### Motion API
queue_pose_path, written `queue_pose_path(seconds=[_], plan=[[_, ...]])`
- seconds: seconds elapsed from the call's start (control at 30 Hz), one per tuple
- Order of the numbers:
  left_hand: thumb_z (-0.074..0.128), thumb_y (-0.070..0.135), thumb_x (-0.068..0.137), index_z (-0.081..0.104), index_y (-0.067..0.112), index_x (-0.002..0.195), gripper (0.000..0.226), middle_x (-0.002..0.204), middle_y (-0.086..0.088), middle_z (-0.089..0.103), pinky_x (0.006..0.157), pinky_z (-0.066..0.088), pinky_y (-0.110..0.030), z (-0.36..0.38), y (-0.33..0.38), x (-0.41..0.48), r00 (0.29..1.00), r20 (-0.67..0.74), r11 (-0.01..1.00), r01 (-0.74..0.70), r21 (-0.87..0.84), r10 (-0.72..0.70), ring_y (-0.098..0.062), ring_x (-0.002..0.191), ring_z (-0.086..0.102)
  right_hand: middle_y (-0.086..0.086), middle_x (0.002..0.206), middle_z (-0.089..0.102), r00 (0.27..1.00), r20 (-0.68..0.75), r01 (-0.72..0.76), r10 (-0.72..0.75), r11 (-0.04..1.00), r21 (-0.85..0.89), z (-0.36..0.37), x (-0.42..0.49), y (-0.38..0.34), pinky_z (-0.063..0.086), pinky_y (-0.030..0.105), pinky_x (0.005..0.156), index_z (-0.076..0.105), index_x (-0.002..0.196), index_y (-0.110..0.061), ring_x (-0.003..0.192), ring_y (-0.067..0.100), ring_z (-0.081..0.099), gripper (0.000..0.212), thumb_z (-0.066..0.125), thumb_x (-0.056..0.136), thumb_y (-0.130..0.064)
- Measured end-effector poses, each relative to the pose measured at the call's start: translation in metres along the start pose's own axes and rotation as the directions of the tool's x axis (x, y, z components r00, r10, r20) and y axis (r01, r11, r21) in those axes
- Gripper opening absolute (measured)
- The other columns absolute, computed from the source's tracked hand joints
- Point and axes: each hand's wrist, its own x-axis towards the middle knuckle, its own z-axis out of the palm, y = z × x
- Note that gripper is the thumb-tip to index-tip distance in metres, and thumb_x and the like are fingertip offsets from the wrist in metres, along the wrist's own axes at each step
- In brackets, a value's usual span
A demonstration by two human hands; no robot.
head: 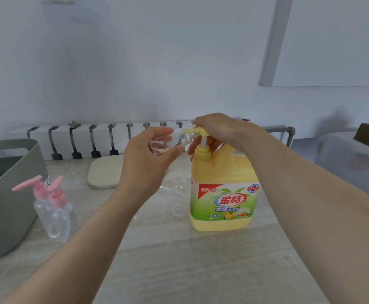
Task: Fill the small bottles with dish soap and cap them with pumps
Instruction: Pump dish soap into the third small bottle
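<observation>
Left hand grips a blurred clear bottle; right hand covers, presses the pump head.

The dish soap jug is yellow with a green, red and blue label; two clear bottles' pumps are pink; the basket grey-green.

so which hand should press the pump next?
Right. The right hand already rests on the jug's pump head, while the left hand holds the small bottle tilted with its mouth at the nozzle.
</observation>
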Motion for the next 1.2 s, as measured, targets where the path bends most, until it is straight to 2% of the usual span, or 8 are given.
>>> queue_pose_path(seconds=[0.1, 0.27, 0.37, 0.5, 0.63, 0.77, 0.97, 1.2], plan=[[0.078, 0.030, 0.079, 0.063, 0.033, 0.110, 0.035, 0.098, 0.019, 0.066, 0.065, 0.043, -0.001, 0.000, 0.000, 0.000, 1.000, -0.002, 1.000, 0.002, -0.002, -0.002, 0.003, 0.085, 0.062, 0.004, 0.072, 0.075, 1.000, 0.003, -0.009, 0.009, 0.999, -0.033, 0.000, -0.002, -0.001, 0.053, 0.023, 0.073, 0.059, 0.118, 0.012, 0.069, 0.019, 0.067, 0.049, 0.029, 0.097, -0.021], [0.078, 0.028, 0.079, 0.066, 0.026, 0.116, 0.038, 0.100, 0.015, 0.067, 0.068, 0.046, -0.003, -0.001, -0.001, -0.001, 1.000, 0.001, 1.000, -0.003, 0.000, 0.003, -0.002, 0.087, 0.063, 0.021, 0.107, 0.070, 0.999, -0.047, -0.031, 0.027, 0.995, -0.090, 0.001, 0.003, -0.001, 0.046, 0.040, 0.100, 0.055, 0.118, 0.017, 0.110, 0.035, 0.060, 0.038, 0.034, 0.095, -0.004], [0.078, 0.029, 0.079, 0.066, 0.026, 0.117, 0.039, 0.100, 0.017, 0.067, 0.067, 0.045, -0.002, -0.001, -0.001, 0.000, 1.000, 0.007, 1.000, -0.014, 0.018, 0.014, -0.002, 0.088, 0.063, 0.025, 0.125, 0.058, 0.997, -0.063, -0.053, 0.045, 0.991, -0.126, 0.001, 0.005, -0.004, 0.040, 0.045, 0.105, 0.053, 0.119, 0.015, 0.121, 0.038, 0.049, 0.034, 0.037, 0.092, 0.002], [0.078, 0.027, 0.079, 0.066, 0.026, 0.116, 0.038, 0.098, 0.017, 0.066, 0.066, 0.044, -0.002, -0.001, -0.001, -0.001, 1.000, 0.006, 1.000, -0.008, 0.002, 0.008, -0.002, 0.088, 0.063, 0.020, 0.110, 0.068, 0.999, -0.052, -0.011, 0.004, 0.990, -0.140, 0.002, 0.006, 0.002, 0.045, 0.041, 0.101, 0.058, 0.116, 0.014, 0.111, 0.035, 0.058, 0.042, 0.033, 0.096, -0.013], [0.078, 0.027, 0.079, 0.064, 0.030, 0.113, 0.036, 0.097, 0.019, 0.065, 0.066, 0.043, -0.001, -0.001, -0.001, -0.002, 1.000, 0.014, 1.000, -0.007, 0.001, 0.007, 0.003, 0.086, 0.062, 0.004, 0.080, 0.076, 0.999, 0.041, -0.022, 0.025, 0.997, -0.076, 0.001, 0.001, 0.002, 0.052, 0.028, 0.072, 0.066, 0.111, 0.005, 0.081, 0.023, 0.066, 0.051, 0.032, 0.095, -0.030], [0.078, 0.028, 0.080, 0.063, 0.032, 0.111, 0.035, 0.095, 0.021, 0.065, 0.065, 0.042, 0.000, -0.002, 0.001, -0.003, 1.000, 0.011, 1.000, -0.006, -0.001, 0.006, 0.007, 0.085, 0.060, 0.001, 0.080, 0.076, 0.997, 0.068, -0.018, 0.021, 0.999, -0.041, -0.001, 0.000, 0.002, 0.052, 0.032, 0.084, 0.065, 0.110, -0.008, 0.084, 0.025, 0.065, 0.047, 0.034, 0.092, -0.039], [0.077, 0.029, 0.081, 0.062, 0.033, 0.111, 0.034, 0.096, 0.020, 0.065, 0.064, 0.042, 0.000, -0.001, 0.002, -0.002, 1.000, 0.012, 1.000, -0.001, 0.007, 0.001, 0.010, 0.087, 0.058, 0.009, 0.086, 0.076, 0.996, 0.081, -0.039, 0.036, 0.999, 0.035, -0.006, 0.003, 0.005, 0.049, 0.042, 0.097, 0.070, 0.106, -0.004, 0.100, 0.037, 0.067, 0.058, 0.037, 0.089, -0.049], [0.077, 0.030, 0.081, 0.063, 0.030, 0.114, 0.036, 0.096, 0.020, 0.064, 0.063, 0.040, 0.002, -0.001, 0.002, -0.001, 1.000, 0.007, 1.000, -0.003, 0.016, 0.003, 0.013, 0.088, 0.057, 0.005, 0.083, 0.076, 0.998, 0.053, -0.018, 0.016, 0.999, 0.041, -0.006, 0.004, 0.004, 0.049, 0.044, 0.097, 0.066, 0.109, -0.009, 0.101, 0.038, 0.066, 0.052, 0.037, 0.093, -0.049]])
